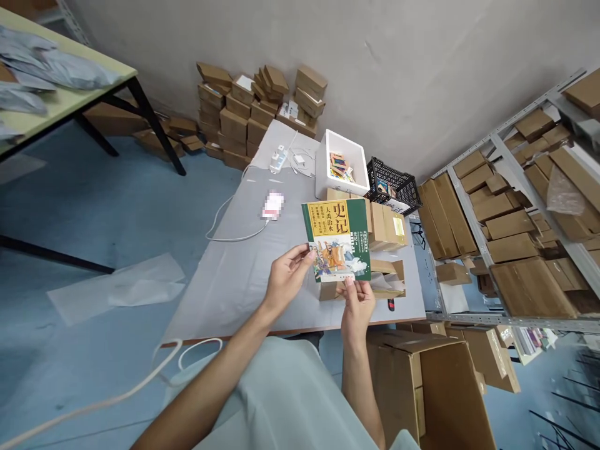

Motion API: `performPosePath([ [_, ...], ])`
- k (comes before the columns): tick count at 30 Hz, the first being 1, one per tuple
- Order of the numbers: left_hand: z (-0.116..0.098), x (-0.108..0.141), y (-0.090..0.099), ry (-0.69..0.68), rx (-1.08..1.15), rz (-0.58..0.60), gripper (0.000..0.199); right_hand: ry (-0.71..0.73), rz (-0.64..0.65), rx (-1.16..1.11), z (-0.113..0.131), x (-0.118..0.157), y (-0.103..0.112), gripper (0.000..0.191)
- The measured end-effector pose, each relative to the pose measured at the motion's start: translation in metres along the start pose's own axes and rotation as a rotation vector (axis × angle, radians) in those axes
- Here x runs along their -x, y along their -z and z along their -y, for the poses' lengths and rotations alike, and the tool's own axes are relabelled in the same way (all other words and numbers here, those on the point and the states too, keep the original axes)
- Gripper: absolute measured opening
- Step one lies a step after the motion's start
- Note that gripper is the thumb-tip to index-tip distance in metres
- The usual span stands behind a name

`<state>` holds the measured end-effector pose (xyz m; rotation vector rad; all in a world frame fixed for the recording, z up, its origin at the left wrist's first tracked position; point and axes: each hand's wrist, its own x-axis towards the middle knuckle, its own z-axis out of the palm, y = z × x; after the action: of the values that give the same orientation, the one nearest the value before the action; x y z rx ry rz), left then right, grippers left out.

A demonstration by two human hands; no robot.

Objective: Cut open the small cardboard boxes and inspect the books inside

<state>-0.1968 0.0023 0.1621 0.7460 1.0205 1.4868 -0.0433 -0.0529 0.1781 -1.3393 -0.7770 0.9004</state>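
A green and yellow picture book [335, 240] with large Chinese characters on its cover is held up over the table [220, 281]. My left hand [289, 275] pinches its left edge between thumb and fingers. At its lower edge, my right hand [357, 303] grips the book with the thumb on the cover. Behind the book stand cardboard boxes [387, 225], partly hidden by it. An open carton [391, 275] with pale paper inside lies just right of the book, close to my right hand.
A white foam box [323, 165] and a black crate [396, 181] hold small colourful items. A phone with a blurred screen [272, 205] and a power strip [278, 159] lie further left with cables. A large open carton [412, 362] stands below, right. Shelves [499, 162] carry many boxes.
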Motion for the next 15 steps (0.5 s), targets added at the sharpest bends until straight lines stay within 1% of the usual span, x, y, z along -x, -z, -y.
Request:
performPosePath([
  [4, -0.007, -0.004, 0.014, 0.007, -0.001, -0.008, 0.073, 0.049, -0.024, 0.096, -0.001, 0.003, 0.001, 0.061],
  [6, -0.008, -0.007, 0.017, 0.03, 0.009, -0.018, 0.075, 0.107, -0.023, 0.153, 0.003, 0.005, -0.001, 0.059],
  [9, -0.007, -0.012, 0.02, 0.095, 0.058, -0.003, 0.077, 0.296, 0.038, 0.291, 0.013, 0.018, -0.008, 0.047],
  [11, -0.005, -0.015, 0.022, 0.156, 0.086, 0.023, 0.076, 0.448, 0.109, 0.388, 0.017, 0.032, -0.016, 0.036],
  [13, -0.006, -0.016, 0.026, 0.209, 0.09, 0.067, 0.073, 0.593, 0.205, 0.455, 0.016, 0.048, -0.025, 0.023],
  [14, -0.007, -0.016, 0.028, 0.22, 0.094, 0.098, 0.072, 0.667, 0.26, 0.474, 0.013, 0.056, -0.029, 0.021],
  [15, -0.008, -0.014, 0.03, 0.211, 0.096, 0.14, 0.072, 0.741, 0.316, 0.491, 0.009, 0.063, -0.033, 0.025],
])
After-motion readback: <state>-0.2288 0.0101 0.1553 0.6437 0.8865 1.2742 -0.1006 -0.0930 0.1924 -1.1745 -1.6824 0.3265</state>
